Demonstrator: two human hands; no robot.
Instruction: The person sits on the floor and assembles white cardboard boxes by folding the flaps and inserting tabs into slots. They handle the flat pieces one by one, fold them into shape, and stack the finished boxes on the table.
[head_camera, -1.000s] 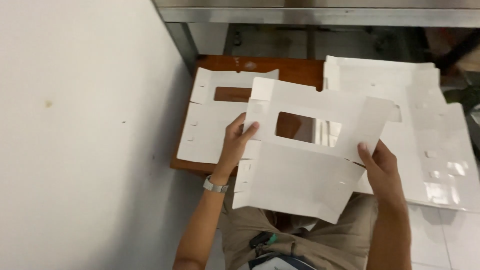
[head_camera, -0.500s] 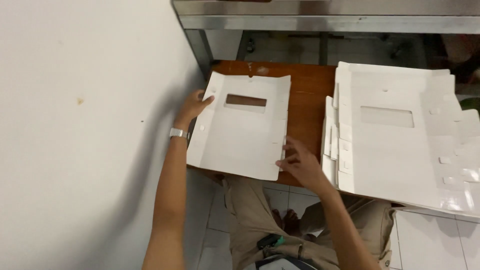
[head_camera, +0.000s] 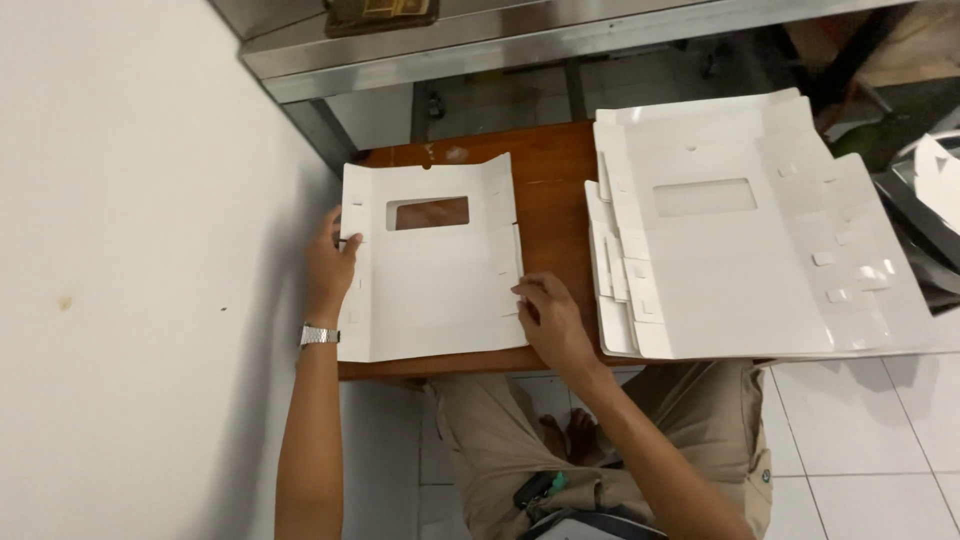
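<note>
One flat white blank (head_camera: 432, 270) with a single window cut-out lay on the brown table (head_camera: 550, 170), and one stack (head_camera: 750, 240) of the same white blanks lay to its right; how many sheets the stack held could not be counted, though several edges showed stepped at its left side. There were two hands, one watch (head_camera: 320, 336) on the left wrist, and one steel shelf (head_camera: 520, 40) across the top.

Half a second before, the left hand had been up near the blank's top left corner and the right hand at its bottom right corner. By this moment the left hand (head_camera: 330, 265) had come down to the middle of the left flap, and the right hand (head_camera: 550, 318) had moved up onto the right edge. The blank itself lay in much the same place, and the stack had not been touched.

The blank's long axis ran away from the person, slightly tilted, with the window end pointing to the shelf and the plain end overhanging the near table edge above the knees. The left fingers were curled over the left flap's edge, pinching it; the right fingers lay spread and flat, pressing the right edge down. The blank stood apart from the stack, bare wood between them.
</note>
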